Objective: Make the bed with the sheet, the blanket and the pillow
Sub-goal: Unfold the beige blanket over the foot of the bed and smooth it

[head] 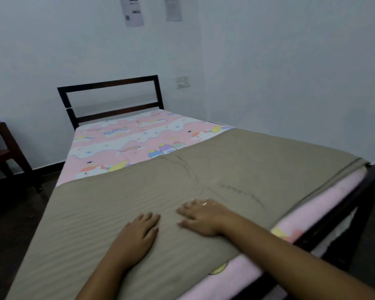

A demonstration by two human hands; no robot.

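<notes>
Left hand [136,232]: I saw it flat on the blanket [225,165], fingers straight.
Right hand [204,219]: spread flat just beside.
Sheet [121,141]: showed at far end.
Headboard [108,83]: against far wall [290,61].

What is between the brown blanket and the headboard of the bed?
Only the pink cartoon sheet, lying flat with nothing on it, fills the stretch from the blanket to the headboard. The head view shows it.

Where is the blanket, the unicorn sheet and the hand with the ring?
blanket [236,161]: head view, its flat middle.
sheet [117,146]: head view, bare part beyond the blanket.
right hand [204,219]: head view, back of the hand.
</notes>
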